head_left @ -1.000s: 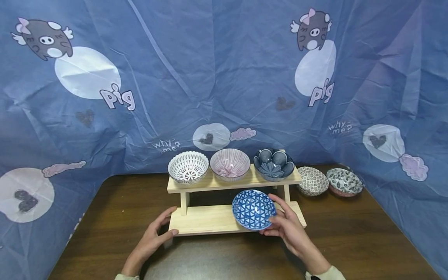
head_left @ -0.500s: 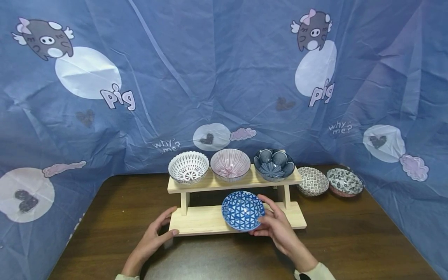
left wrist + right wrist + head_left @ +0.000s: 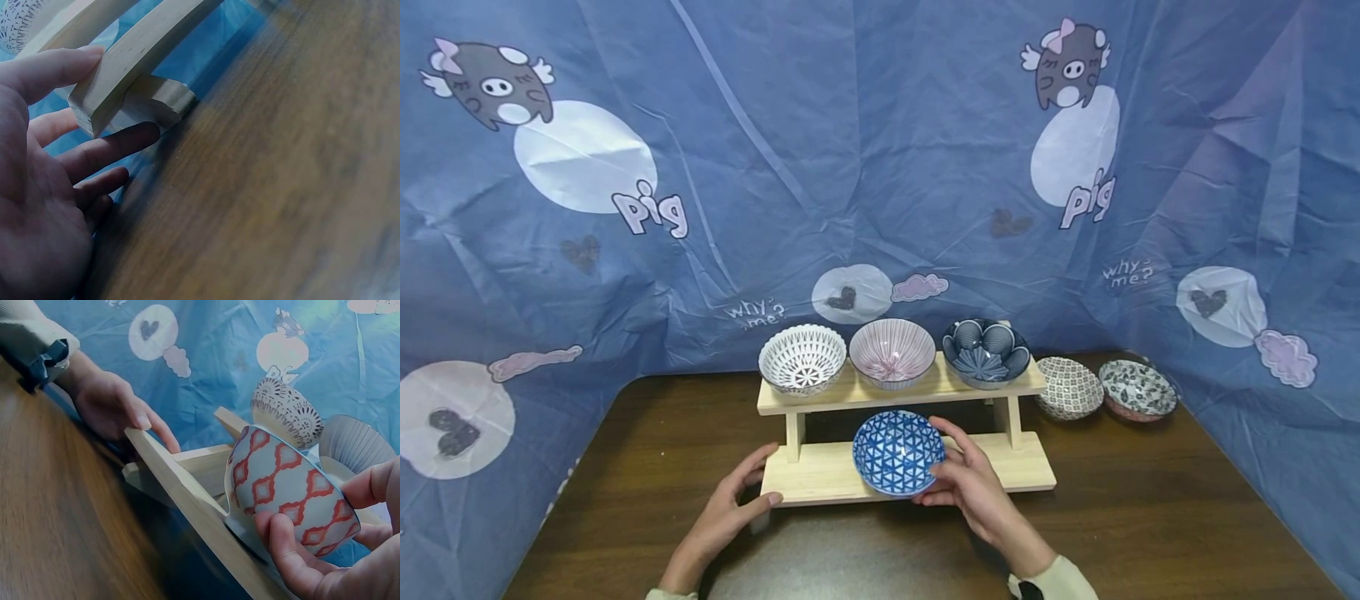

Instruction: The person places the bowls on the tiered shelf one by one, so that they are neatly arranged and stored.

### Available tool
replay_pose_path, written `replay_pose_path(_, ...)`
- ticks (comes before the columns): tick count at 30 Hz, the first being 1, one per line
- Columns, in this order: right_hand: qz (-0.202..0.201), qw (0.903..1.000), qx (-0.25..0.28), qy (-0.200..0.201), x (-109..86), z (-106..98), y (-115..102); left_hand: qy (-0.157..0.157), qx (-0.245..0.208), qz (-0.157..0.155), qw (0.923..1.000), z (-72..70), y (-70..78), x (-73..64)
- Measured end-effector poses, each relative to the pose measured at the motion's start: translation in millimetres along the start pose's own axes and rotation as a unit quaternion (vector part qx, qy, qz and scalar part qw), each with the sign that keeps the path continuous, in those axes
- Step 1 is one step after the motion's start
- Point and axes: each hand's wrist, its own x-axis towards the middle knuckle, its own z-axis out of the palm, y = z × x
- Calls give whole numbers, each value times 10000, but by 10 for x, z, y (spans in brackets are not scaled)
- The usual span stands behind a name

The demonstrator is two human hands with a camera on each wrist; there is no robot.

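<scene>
My right hand (image 3: pixel 970 492) holds a bowl (image 3: pixel 898 452) by its right side, thumb near the rim and fingers under it. Inside, the bowl has a blue-and-white triangle pattern; its outer wall (image 3: pixel 287 481), white with red diamonds, shows in the right wrist view. It is close over the lower board of a two-tier wooden stand (image 3: pixel 820 471), tilted toward the front. My left hand (image 3: pixel 726 508) grips the left end of that board, thumb at the front corner and index finger at the back. In the left wrist view its other fingers (image 3: pixel 112 150) spread below the wood.
On the upper tier stand a white scalloped bowl (image 3: pixel 803 360), a pink striped bowl (image 3: pixel 892 354) and a dark blue bowl (image 3: pixel 987 354). Two patterned bowls, one grey (image 3: pixel 1070 389) and one leafy (image 3: pixel 1138 390), sit on the brown table (image 3: pixel 1150 500) to the right. A blue cloth (image 3: pixel 925 167) hangs behind.
My right hand has carried the blue-and-white bowl leftward along the lower board, from its right part to near its middle. The left hand stays at the board's end.
</scene>
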Motion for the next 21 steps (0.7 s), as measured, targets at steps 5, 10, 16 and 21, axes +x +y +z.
replay_pose_path(5, 13, 10000, 3, -21, 41, 73, 15, 12, 29, -3, 10000, 2, -4, 5)
replay_pose_path(10, 11, 10000, 39, -62, 81, 132, 36, 23, 31, 59, 10000, -1, -7, 2)
replay_pose_path(16, 0, 10000, 42, -76, 126, 200, 55, 40, 0, 86, 10000, -4, -5, 0)
replay_pose_path(21, -24, 10000, 28, -91, 146, 250, 65, 27, -26, 41, 10000, 3, -1, 3)
